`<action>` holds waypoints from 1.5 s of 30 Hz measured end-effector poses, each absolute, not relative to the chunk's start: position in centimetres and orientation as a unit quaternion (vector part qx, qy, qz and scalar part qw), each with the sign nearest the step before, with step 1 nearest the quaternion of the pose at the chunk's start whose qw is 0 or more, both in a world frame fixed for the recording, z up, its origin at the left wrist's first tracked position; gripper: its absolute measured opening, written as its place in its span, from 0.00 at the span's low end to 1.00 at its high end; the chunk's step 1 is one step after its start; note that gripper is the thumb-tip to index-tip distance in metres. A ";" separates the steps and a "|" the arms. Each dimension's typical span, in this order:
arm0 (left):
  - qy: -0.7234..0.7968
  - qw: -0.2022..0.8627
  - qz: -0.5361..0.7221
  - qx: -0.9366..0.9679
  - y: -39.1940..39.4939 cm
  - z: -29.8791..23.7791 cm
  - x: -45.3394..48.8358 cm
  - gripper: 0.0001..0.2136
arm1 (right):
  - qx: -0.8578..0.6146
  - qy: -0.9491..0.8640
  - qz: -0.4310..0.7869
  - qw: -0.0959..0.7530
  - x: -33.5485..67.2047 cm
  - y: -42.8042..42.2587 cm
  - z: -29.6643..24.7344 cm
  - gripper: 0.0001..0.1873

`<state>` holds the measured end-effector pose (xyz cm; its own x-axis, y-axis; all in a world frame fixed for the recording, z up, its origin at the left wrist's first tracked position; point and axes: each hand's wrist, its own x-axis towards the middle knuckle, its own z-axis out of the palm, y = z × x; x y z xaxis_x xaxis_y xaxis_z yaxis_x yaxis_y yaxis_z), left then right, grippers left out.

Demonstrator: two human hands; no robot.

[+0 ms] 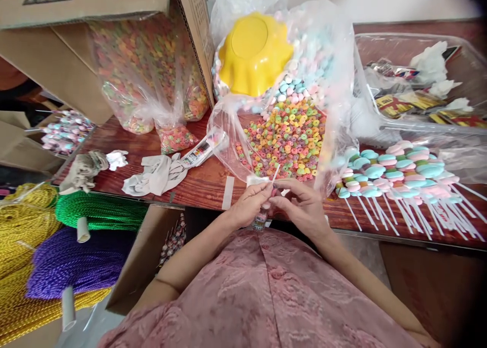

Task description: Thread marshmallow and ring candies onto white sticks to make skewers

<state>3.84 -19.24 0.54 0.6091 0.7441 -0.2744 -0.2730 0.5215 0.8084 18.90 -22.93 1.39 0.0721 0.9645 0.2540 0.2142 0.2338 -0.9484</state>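
Pink garment below, a white stick between the hands slants forward-right.

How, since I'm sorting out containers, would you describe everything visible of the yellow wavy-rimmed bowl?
The glossy, plastic-looking yellow wavy-rimmed bowl lies upside down, its round flat base facing up and its fluted sides flaring outward; the inside is hidden. It appears to rest on pastel pink, blue and white candies in an open, clear plastic bag.

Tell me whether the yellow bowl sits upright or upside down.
Upside down: the yellow bowl shows its round, flat base on top, with its wavy rim lower down.
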 end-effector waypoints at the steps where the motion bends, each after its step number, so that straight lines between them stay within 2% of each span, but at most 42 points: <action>1: 0.312 0.823 0.301 0.368 -19.4 0.5 3.9 0.22 | -0.507 -0.582 0.347 0.533 18.7 -22.9 1.1 0.04; 4: 0.298 0.850 0.275 0.336 -19.8 0.0 3.7 0.22 | -0.502 -0.579 0.318 0.558 18.5 -22.8 0.5 0.07; 8: 0.272 0.881 0.258 0.289 -20.3 -0.6 3.1 0.20 | -0.519 -0.588 0.301 0.543 18.5 -22.8 -0.1 0.08; 14: 0.300 0.858 0.264 0.324 -20.7 -1.2 2.7 0.19 | -0.513 -0.636 0.243 0.523 17.5 -22.8 -0.8 0.07; 18: 0.318 0.844 0.247 0.355 -20.2 -1.0 2.5 0.20 | -0.501 -0.685 0.157 0.504 18.3 -22.3 -0.3 0.05; 21: 0.290 0.851 0.229 0.373 -19.8 -0.9 2.1 0.21 | -0.451 -0.792 0.062 0.407 20.7 -22.0 0.5 0.10; 24: 0.243 0.876 0.164 0.383 -19.4 -0.7 1.8 0.22 | -0.366 -0.887 0.062 0.273 23.0 -21.7 1.3 0.17; 26: 0.222 0.886 0.102 0.394 -19.2 -0.3 1.7 0.22 | -0.324 -0.913 0.097 0.230 23.9 -21.5 1.9 0.16; 28: 0.209 0.876 0.050 0.431 -18.9 0.5 1.6 0.22 | -0.302 -0.924 0.116 0.202 24.1 -21.2 2.6 0.11; 31: 0.222 0.778 0.047 0.586 -18.3 1.7 1.7 0.19 | -0.321 -0.933 0.083 0.142 23.6 -20.3 3.6 0.12; 33: 0.267 0.626 0.112 0.724 -17.9 2.3 1.9 0.15 | -0.361 -0.924 0.059 0.116 23.3 -19.2 3.9 0.13; 36: 0.338 0.405 0.218 0.821 -17.4 2.6 2.4 0.10 | -0.411 -0.897 0.123 0.105 23.1 -17.4 4.0 0.15; 38: 0.369 0.364 0.257 0.816 -17.1 2.4 2.6 0.10 | -0.434 -0.880 0.147 0.126 23.1 -17.0 4.1 0.15; 40: 0.389 0.424 0.270 0.772 -16.7 2.1 2.6 0.12 | -0.442 -0.876 0.109 0.161 23.0 -17.3 4.5 0.11; 42: 0.384 0.560 0.242 0.693 -16.4 2.0 2.3 0.12 | -0.422 -0.885 0.075 0.182 23.1 -18.1 5.1 0.11; 45: 0.311 0.745 0.148 0.571 -16.2 2.3 1.7 0.12 | -0.367 -0.910 0.100 0.165 23.5 -19.0 5.6 0.12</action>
<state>1.74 -16.22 2.26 0.7627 0.5763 -0.2936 0.1343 0.3030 0.9435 23.51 -18.96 5.61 -0.6770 0.7004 0.2263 0.6344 0.7111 -0.3032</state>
